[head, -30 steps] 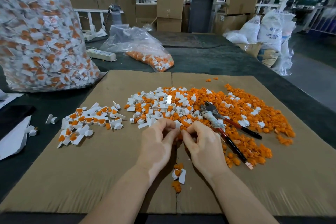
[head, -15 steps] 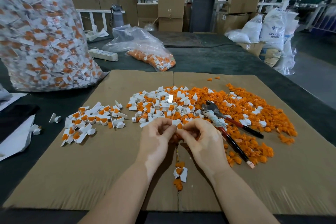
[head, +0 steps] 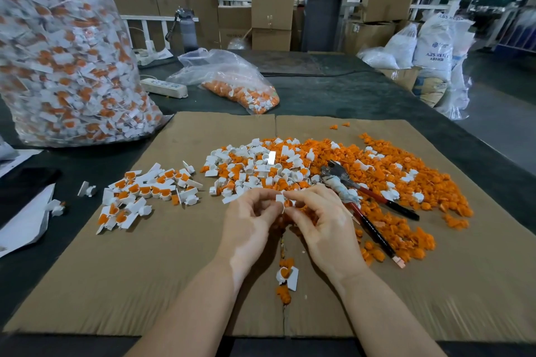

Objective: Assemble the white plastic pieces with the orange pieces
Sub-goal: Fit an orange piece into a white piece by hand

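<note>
Fingers (head: 272,207) of both hands pinched on one white piece (head: 280,199); cardboard sheet (head: 145,284) laid over dark counter (head: 348,95); warehouse boxes (head: 271,17) behind.

I am pinching a white plastic piece (head: 280,199) with an orange piece (head: 287,203) showing against it. The loose pile (head: 391,182) ahead is glowing mostly orange, flecked with white. The assembled pieces (head: 145,191) to my left are showing white with orange centres. The cardboard sheet (head: 174,269) is lying plain brown on a dark grey-green table (head: 348,93). The pliers (head: 365,211) are showing red and black handles. The big clear bag (head: 63,61) is looking speckled white and orange.
</note>
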